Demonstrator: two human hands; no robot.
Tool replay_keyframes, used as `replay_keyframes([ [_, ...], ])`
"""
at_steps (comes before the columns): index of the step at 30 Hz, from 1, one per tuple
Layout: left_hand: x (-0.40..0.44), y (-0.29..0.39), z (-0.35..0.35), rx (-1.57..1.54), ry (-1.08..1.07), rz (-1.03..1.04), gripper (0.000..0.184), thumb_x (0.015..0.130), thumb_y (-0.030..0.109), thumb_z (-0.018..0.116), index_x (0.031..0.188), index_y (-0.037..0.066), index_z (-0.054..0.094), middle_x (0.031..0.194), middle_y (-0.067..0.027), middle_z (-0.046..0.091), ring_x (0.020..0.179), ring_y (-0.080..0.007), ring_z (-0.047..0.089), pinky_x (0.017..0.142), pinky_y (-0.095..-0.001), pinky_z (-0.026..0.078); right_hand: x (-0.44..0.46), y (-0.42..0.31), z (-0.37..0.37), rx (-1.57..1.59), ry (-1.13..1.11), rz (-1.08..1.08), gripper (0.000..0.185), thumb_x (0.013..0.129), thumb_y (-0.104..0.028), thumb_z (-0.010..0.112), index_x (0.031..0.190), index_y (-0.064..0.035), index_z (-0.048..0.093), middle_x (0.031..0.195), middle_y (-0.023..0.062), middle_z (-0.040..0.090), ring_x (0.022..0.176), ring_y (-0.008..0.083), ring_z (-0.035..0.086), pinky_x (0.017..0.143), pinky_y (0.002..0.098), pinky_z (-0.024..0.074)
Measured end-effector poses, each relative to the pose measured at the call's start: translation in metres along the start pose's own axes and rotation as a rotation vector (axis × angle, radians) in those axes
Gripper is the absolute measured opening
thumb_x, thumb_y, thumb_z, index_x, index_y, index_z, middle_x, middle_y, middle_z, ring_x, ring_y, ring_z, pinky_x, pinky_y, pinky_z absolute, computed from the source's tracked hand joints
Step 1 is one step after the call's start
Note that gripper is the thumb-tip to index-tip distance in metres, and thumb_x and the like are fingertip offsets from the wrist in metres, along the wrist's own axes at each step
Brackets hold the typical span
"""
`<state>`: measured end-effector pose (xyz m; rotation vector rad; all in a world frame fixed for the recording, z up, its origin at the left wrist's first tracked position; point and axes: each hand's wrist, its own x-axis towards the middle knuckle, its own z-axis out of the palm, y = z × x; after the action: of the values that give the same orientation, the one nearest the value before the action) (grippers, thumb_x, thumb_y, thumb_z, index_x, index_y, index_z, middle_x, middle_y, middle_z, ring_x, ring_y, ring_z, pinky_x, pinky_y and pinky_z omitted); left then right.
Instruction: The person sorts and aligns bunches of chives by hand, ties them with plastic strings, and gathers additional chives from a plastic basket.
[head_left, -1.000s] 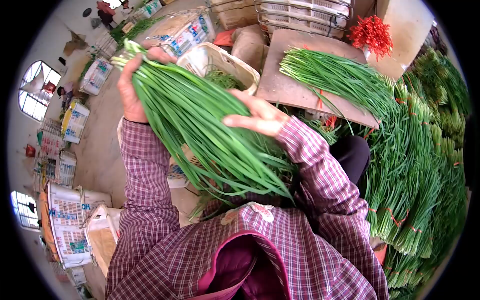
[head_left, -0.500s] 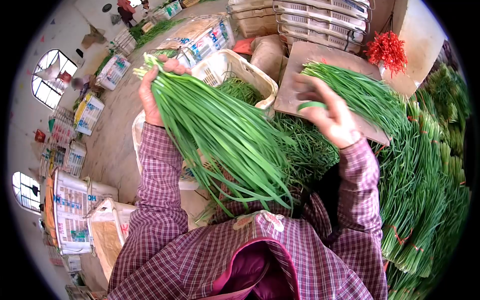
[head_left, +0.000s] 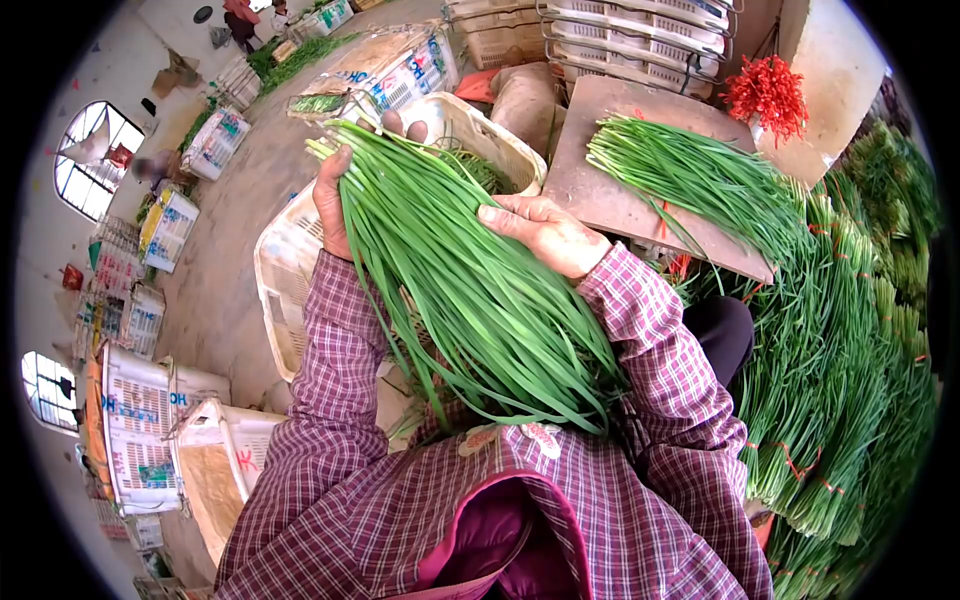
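A big loose bunch of garlic chives [head_left: 470, 285] lies slantwise in front of my chest, pale stem ends at the upper left and leaf tips hanging toward my jacket. Near the stem ends, my left hand [head_left: 335, 195] is closed around it, thumb in front and fingertips showing behind. My right hand [head_left: 552, 235] grips the bunch at its right side, about midway along, with the thumb on top; its other fingers are partly hidden. A second pile of chives [head_left: 690, 170] rests on a brown board [head_left: 590, 185] to the right.
White plastic crates [head_left: 285, 290] stand behind and below the bunch, another crate [head_left: 530, 175] holding greens. Red ties [head_left: 766, 98] hang beyond the board. Tied chive bundles [head_left: 830, 350] are heaped at my right. Stacked baskets [head_left: 640, 45] stand at the back.
My right hand has come left from beside the board and closed on the bunch. My left hand and the bunch have shifted slightly right, uncovering more of the crate behind.
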<state>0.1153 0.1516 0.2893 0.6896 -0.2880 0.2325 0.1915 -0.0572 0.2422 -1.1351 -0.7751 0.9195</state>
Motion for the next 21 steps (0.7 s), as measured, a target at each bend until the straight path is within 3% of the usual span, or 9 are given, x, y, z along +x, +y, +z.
replay_keyframes([
  [4, -0.001, -0.002, -0.001, 0.128, -0.071, 0.017, 0.032, 0.093, 0.029, 0.052, 0.121, 0.011, 0.051, 0.105, 0.0013, 0.059, 0.107, -0.0188, 0.056, 0.101, -0.0436, 0.046, -0.003, -0.007, 0.000, 0.038, -0.045, 0.153, 0.054, 0.096, -0.039, 0.057, 0.135, -0.0028, 0.051, 0.123, 0.0092, 0.062, 0.115, 0.0139, 0.055, 0.100, 0.0294, 0.0421],
  [9, 0.014, 0.010, 0.001, 0.111, -0.054, 0.063, 0.025, 0.092, 0.024, 0.055, 0.113, 0.009, 0.051, 0.091, 0.0035, 0.058, 0.091, -0.0157, 0.058, 0.099, -0.0390, 0.045, -0.001, -0.001, -0.002, -0.098, 0.110, 0.081, 0.069, 0.092, -0.043, 0.061, 0.143, -0.0024, 0.040, 0.135, 0.0124, 0.054, 0.120, 0.0204, 0.052, 0.103, 0.0336, 0.0401],
  [11, 0.028, 0.040, -0.007, 0.305, 0.013, 0.154, 0.021, 0.091, 0.023, 0.057, 0.105, 0.008, 0.053, 0.084, 0.0022, 0.058, 0.090, -0.0162, 0.059, 0.101, -0.0398, 0.044, -0.007, -0.013, -0.022, -0.386, -0.089, -0.083, 0.063, 0.093, -0.038, 0.061, 0.143, -0.0041, 0.042, 0.130, 0.0120, 0.058, 0.116, 0.0210, 0.054, 0.101, 0.0333, 0.0410],
  [13, 0.036, 0.072, -0.011, 0.380, 0.115, 0.238, 0.019, 0.090, 0.022, 0.058, 0.101, 0.007, 0.053, 0.083, 0.0016, 0.059, 0.091, -0.0170, 0.059, 0.103, -0.0398, 0.043, -0.021, -0.008, -0.044, -0.485, -0.062, -0.093, 0.055, 0.094, -0.031, 0.059, 0.140, -0.0054, 0.045, 0.121, 0.0111, 0.062, 0.105, 0.0185, 0.058, 0.094, 0.0326, 0.0449],
  [15, 0.042, 0.105, -0.020, 0.532, 0.251, 0.372, 0.017, 0.088, 0.021, 0.060, 0.094, 0.007, 0.055, 0.085, -0.0011, 0.061, 0.096, -0.0218, 0.060, 0.106, -0.0411, 0.041, -0.048, -0.006, -0.062, -0.594, 0.152, 0.145, 0.045, 0.094, -0.027, 0.057, 0.134, -0.0071, 0.053, 0.116, 0.0097, 0.064, 0.098, 0.0175, 0.060, 0.087, 0.0321, 0.0479],
  [17, 0.043, 0.138, -0.042, 0.158, 0.091, 0.275, 0.020, 0.085, 0.026, 0.063, 0.087, 0.007, 0.060, 0.089, -0.0077, 0.066, 0.102, -0.0279, 0.061, 0.100, -0.0448, 0.045, -0.065, 0.006, -0.089, -0.599, 0.233, 0.266, 0.038, 0.093, -0.024, 0.054, 0.129, -0.0095, 0.059, 0.110, 0.0109, 0.067, 0.097, 0.0218, 0.064, 0.085, 0.0315, 0.0489],
  [19, 0.042, 0.160, -0.052, 0.213, 0.155, 0.331, 0.019, 0.084, 0.025, 0.064, 0.088, 0.006, 0.061, 0.091, -0.0089, 0.066, 0.104, -0.0284, 0.060, 0.100, -0.0451, 0.045, -0.078, 0.045, -0.145, -1.328, 0.225, -0.011, 0.025, 0.091, -0.023, 0.057, 0.111, -0.0133, 0.069, 0.106, 0.0122, 0.069, 0.087, 0.0273, 0.066, 0.079, 0.0383, 0.0522],
  [20, 0.042, 0.165, -0.053, 0.265, 0.221, 0.382, 0.019, 0.084, 0.023, 0.064, 0.089, 0.005, 0.062, 0.093, -0.0100, 0.066, 0.106, -0.0288, 0.059, 0.100, -0.0453, 0.045, -0.081, 0.037, -0.141, -1.204, 0.472, 0.279, 0.024, 0.090, -0.026, 0.058, 0.107, -0.0149, 0.070, 0.103, 0.0146, 0.068, 0.090, 0.0329, 0.065, 0.081, 0.0404, 0.0518],
  [21, 0.043, 0.164, -0.045, 0.269, 0.217, 0.388, 0.019, 0.084, 0.023, 0.064, 0.089, 0.005, 0.062, 0.093, -0.0100, 0.066, 0.106, -0.0288, 0.059, 0.100, -0.0453, 0.045, -0.084, 0.033, -0.137, -1.243, 0.606, 0.282, 0.028, 0.089, -0.031, 0.059, 0.110, -0.0144, 0.069, 0.105, 0.0151, 0.068, 0.090, 0.0332, 0.066, 0.083, 0.0405, 0.0517],
])
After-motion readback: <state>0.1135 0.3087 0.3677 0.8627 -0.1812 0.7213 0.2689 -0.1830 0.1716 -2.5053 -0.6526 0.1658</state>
